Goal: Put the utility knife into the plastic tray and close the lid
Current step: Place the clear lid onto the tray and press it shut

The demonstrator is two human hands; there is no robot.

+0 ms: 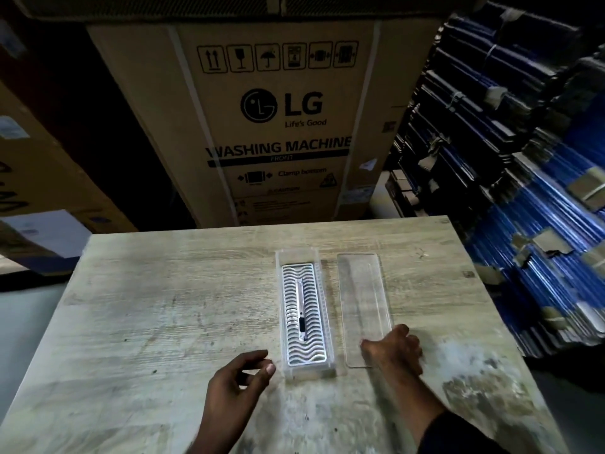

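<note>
One utility knife lies inside the plastic tray; right hand touches the lid, left hand empty.

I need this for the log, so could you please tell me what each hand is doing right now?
Left hand: open, empty, beside the plastic tray.
Right hand: on the near end of the lid; grip cannot be told.

I saw a worn, pale wooden table, its grain scuffed and blotched with whitish patches toward the right. Two things lay directly on it — a clear plastic tray set lengthwise near the middle, and a flat clear lid just beside it on the right, parallel to it. The right hand rested on the lid's near end.
</note>
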